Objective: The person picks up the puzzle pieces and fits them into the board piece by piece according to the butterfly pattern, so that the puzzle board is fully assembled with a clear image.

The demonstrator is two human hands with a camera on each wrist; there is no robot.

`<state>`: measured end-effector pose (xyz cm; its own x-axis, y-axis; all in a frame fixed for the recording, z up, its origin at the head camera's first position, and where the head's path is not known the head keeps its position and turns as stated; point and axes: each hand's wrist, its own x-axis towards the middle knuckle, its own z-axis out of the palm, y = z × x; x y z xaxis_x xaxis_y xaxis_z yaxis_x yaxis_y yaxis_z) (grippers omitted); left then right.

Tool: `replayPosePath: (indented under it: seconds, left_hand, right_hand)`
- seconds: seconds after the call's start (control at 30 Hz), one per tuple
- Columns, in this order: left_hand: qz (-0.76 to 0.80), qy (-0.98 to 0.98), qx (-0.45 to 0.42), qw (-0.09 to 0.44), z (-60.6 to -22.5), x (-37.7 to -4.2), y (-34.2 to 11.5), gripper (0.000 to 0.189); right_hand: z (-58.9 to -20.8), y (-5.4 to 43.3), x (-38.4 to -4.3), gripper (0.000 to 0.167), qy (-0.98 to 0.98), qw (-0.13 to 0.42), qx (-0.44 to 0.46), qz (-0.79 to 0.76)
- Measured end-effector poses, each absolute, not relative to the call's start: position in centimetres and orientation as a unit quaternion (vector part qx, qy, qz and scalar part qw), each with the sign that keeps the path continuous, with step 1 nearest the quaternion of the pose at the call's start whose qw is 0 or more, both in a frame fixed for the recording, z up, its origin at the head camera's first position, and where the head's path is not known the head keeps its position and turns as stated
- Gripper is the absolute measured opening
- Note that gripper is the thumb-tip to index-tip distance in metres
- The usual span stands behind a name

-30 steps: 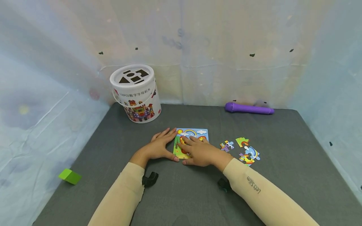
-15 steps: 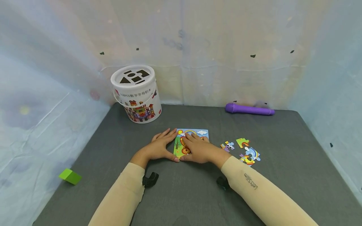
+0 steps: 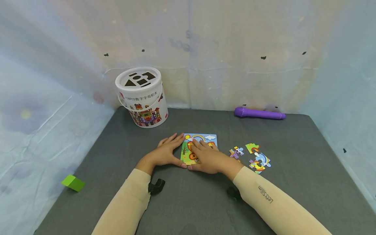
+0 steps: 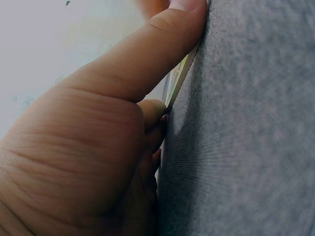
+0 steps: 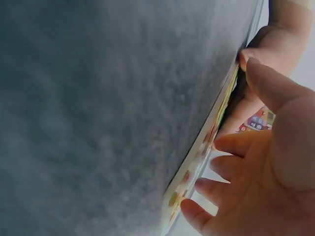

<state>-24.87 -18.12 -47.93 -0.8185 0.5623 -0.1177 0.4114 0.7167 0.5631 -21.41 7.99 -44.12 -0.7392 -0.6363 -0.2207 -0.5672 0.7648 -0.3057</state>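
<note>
A square jigsaw puzzle board [image 3: 188, 157] with a rainbow, sun and clouds lies flat on the dark grey table. My left hand [image 3: 164, 153] is spread along its left side, forefinger near the far corner and thumb at the near corner. The right hand [image 3: 207, 158] lies over the board's middle and right part, fingertips on the picture and thumb near the front edge, hiding much of the design. In the right wrist view, its slightly bent fingers [image 5: 216, 189] reach the face of the board [image 5: 202, 152]. Loose jigsaw pieces [image 3: 262, 159] lie to the right.
A white bucket [image 3: 144, 98] with shape cut-outs in its lid stands at the back left. A purple toy microphone [image 3: 259, 113] lies along the back edge. On the left edge sits a green block [image 3: 72, 183]. Patterned sheets [image 3: 223, 65] hang behind and at the sides.
My right hand has shifted over the board, first slightly away and to the left, then a little back toward me. The left hand keeps its place at the board's left side.
</note>
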Motion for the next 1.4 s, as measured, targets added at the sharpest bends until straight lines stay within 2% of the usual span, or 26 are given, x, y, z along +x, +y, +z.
replayPosePath:
  seconds: [0.63,1.1,1.23,1.4]
  left_hand:
    - [0.272,0.915,0.265,0.139,-47.8,-24.8,-18.4,0.128]
    - [0.270,0.915,0.267,0.137,-47.8,-24.7,-18.3,0.127]
    - [0.275,0.913,0.272,0.134,-47.9,-24.8,-18.3,0.127]
    - [0.279,0.911,0.275,0.131,-47.7,-24.7,-18.0,0.129]
  right_hand:
    - [-44.2,5.3,-19.2,0.100,0.947,0.146,-0.283,-0.040]
    - [-44.6,4.6,-18.9,0.100,0.959,0.141,-0.243,-0.033]
    - [-44.3,4.9,-19.2,0.095,0.959,0.136,-0.244,-0.046]
    - [-43.8,6.6,-21.2,0.081,0.960,0.095,-0.247,-0.096]
